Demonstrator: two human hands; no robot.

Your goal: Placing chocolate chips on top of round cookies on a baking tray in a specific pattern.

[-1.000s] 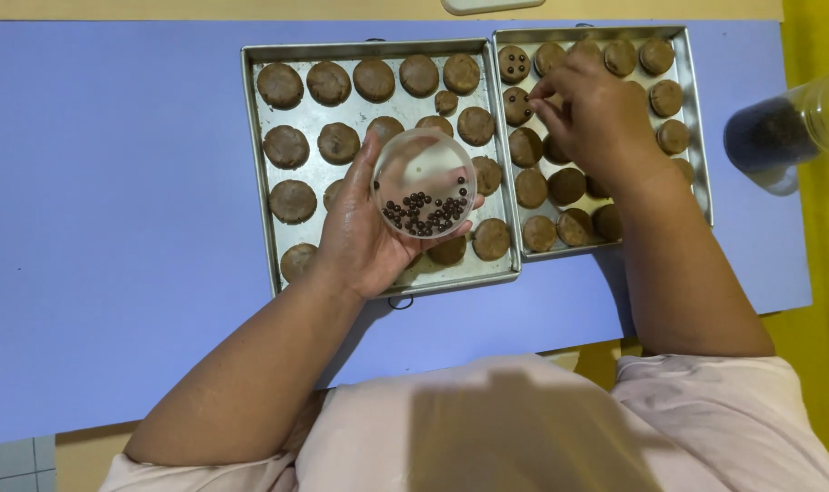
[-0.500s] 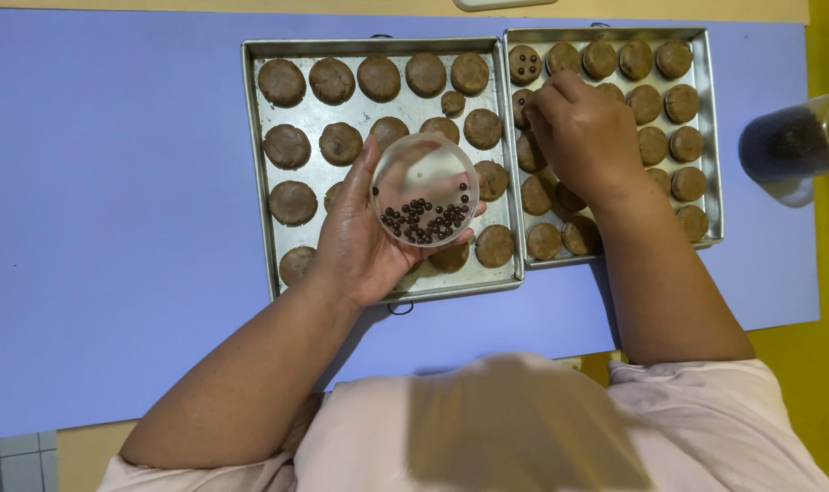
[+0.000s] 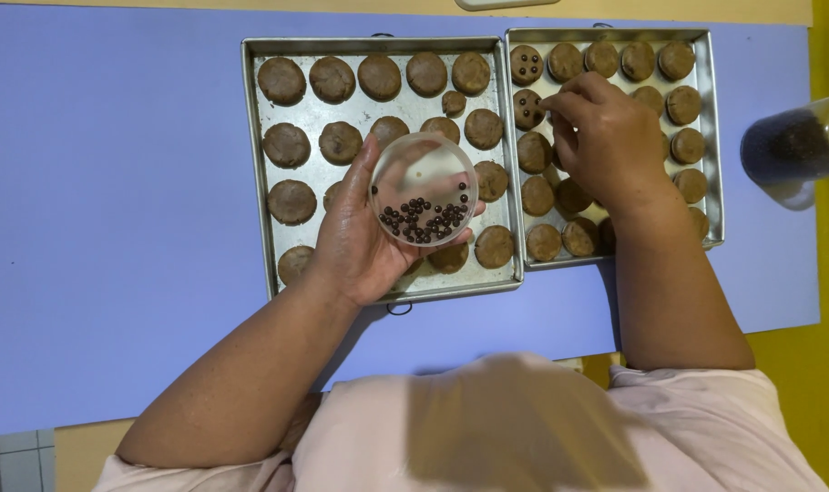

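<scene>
**Chocolate chips going onto cookie dough, one tray at a time**

The person stood over a blue table with two metal baking trays set side by side, their edges touching. The left hand was cupped under a small clear plastic bowl, fingers wrapped round its far side and thumb along its near rim, holding it just above the left tray. A scatter of small dark chocolate chips lay in the lower part of the bowl.

The right hand hovered over the right tray, its fingers bent and drawn together, the fingertips down at a dough round in the tray's left column. That round already carried a few dark chips, as did the one above it in the top left corner. Whether the fingertips pinched a chip I could not tell; they were closed too tightly to see between them.

The left tray was filled with plain brown dough rounds in rows, none with chips that I could see. The rest of the right tray's rounds looked plain too, several hidden under the hand and wrist.

At the table's right edge lay a clear jar with dark contents, well apart from the trays.
</scene>
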